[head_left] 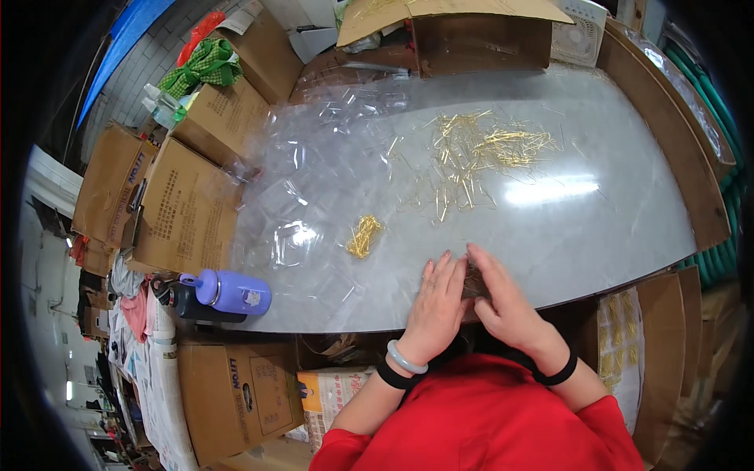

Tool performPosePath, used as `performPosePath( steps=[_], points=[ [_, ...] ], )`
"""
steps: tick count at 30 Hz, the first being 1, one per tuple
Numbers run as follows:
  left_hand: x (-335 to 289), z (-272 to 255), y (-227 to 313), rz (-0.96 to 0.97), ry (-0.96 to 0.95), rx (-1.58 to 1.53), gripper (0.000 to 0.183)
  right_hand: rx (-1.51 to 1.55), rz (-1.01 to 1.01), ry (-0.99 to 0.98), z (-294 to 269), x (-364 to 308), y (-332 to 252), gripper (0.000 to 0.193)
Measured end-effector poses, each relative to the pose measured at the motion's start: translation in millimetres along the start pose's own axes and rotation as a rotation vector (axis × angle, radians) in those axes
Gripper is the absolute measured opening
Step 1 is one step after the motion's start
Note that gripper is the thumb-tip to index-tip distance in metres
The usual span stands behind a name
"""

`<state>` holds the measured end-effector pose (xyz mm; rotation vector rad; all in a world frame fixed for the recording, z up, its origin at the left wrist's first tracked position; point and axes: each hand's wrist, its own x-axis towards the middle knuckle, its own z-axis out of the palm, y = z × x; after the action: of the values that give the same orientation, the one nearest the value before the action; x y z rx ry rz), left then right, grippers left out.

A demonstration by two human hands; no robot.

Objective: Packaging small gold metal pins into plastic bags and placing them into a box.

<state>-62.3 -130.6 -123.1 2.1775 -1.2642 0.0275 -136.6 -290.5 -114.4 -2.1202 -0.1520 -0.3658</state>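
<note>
At the front edge of the grey table, my left hand (436, 302) and my right hand (509, 308) come together, palms facing, fingers stretched forward. Between them is a small dark brownish thing (473, 282), mostly hidden; I cannot make out its kind. A bunch of thin gold wire pieces (364, 237) lies a little ahead and to the left of my hands. Farther off, a loose pile of similar gold wire pieces (471, 157) spreads over the table (620, 228).
Clear plastic boxes or sleeves (314, 173) cover the table's left part. A purple bottle (239, 292) stands at the front left. Cardboard boxes (184, 208) line the left side, and an open carton (483, 43) sits at the back. A cardboard strip (667, 118) borders the right edge.
</note>
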Motion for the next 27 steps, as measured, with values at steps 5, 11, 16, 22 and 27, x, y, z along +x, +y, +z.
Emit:
performPosePath(
  steps=[5, 11, 16, 22, 27],
  points=[
    [-5, -3, -10, -0.074, 0.061, -0.268, 0.072, -0.345, -0.134, -0.158, -23, 18, 4, 0.074],
    [-20, -35, -1, -0.141, 0.087, -0.005, 0.076, -0.43, -0.137, -0.149, -17, 10, 12, 0.057],
    [-30, -45, 6, -0.318, 0.042, 0.11, 0.052, -0.385, -0.139, -0.151, -17, 9, 10, 0.051],
    [-12, -40, -7, -0.203, 0.01, 0.035, 0.027, -0.411, -0.271, -0.173, -9, 22, 5, 0.046],
    [-12, -32, -1, -0.209, 0.24, -0.144, 0.029, -0.358, -0.209, -0.118, -9, 14, 15, 0.048]
  ],
)
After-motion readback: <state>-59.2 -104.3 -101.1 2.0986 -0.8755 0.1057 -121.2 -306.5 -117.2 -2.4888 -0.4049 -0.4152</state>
